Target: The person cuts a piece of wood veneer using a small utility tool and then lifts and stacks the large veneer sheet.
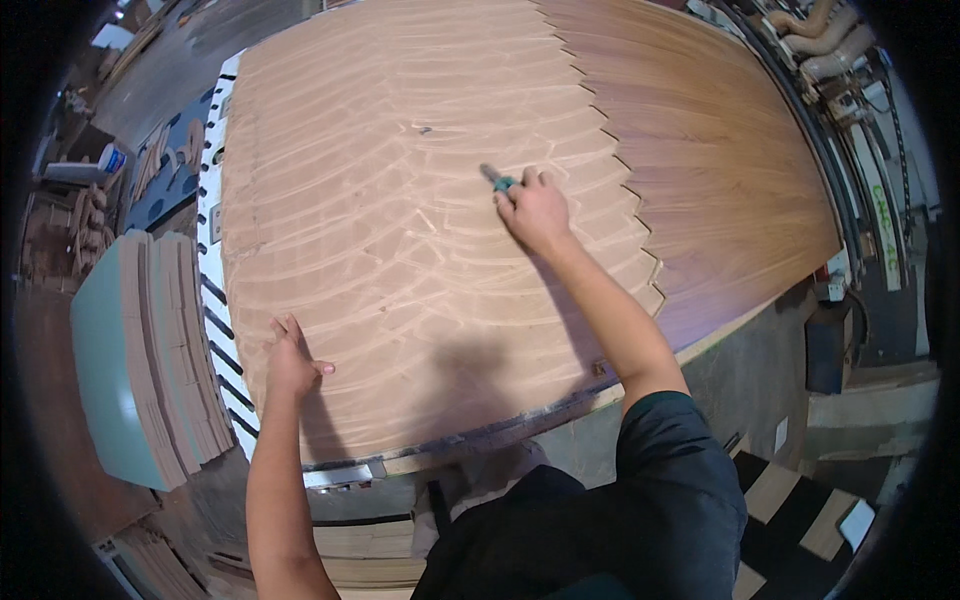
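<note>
A large light tan sheet [330, 170], marked all over with pale curved streaks, covers most of the workbench before me. Its right side ends in a zigzag edge, beyond which lies a brown wood-grain panel [720, 170]. My right hand [537, 212] is closed around a small hand tool [495, 180] with a green handle and a grey, blade-like end; its exact kind is unclear. The tool's tip points up and left, at or just over the tan sheet. Near the sheet's left front corner, my left hand [292, 362] rests with fingers apart, holding nothing.
A white strip with black slanted marks [222, 320] runs along the bench's left edge. Stacked boards [150, 350], the outermost pale green, stand at the left. Hoses and machinery [835, 50] line the far right. A small dark scrap [425, 129] lies on the tan sheet.
</note>
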`<move>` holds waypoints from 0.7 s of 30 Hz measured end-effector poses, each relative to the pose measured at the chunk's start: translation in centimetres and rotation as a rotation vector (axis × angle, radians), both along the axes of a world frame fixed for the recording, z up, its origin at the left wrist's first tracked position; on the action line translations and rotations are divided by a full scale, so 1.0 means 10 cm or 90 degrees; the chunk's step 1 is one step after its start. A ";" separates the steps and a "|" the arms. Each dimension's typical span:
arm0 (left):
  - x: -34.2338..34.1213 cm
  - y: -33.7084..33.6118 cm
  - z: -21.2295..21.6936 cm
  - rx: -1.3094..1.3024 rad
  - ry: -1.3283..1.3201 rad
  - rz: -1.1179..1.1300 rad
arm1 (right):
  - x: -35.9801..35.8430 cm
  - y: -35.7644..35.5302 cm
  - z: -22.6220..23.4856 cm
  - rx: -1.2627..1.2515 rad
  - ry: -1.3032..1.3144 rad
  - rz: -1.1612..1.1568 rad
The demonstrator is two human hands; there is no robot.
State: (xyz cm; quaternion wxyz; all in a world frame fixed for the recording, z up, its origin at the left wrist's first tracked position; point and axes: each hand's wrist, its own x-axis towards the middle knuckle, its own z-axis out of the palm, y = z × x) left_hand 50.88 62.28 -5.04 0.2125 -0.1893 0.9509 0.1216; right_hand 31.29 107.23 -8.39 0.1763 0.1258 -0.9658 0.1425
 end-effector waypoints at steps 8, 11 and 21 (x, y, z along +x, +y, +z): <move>0.01 -0.02 0.03 0.040 0.012 -0.002 | 1.41 -0.01 0.35 -0.081 -0.057 0.127; 0.02 -0.11 -0.12 0.036 0.057 -0.037 | 1.94 0.04 0.46 -0.142 -0.026 0.141; 0.04 -0.25 -0.27 0.040 0.094 -0.054 | 3.13 -0.02 0.53 -0.454 -0.117 -0.070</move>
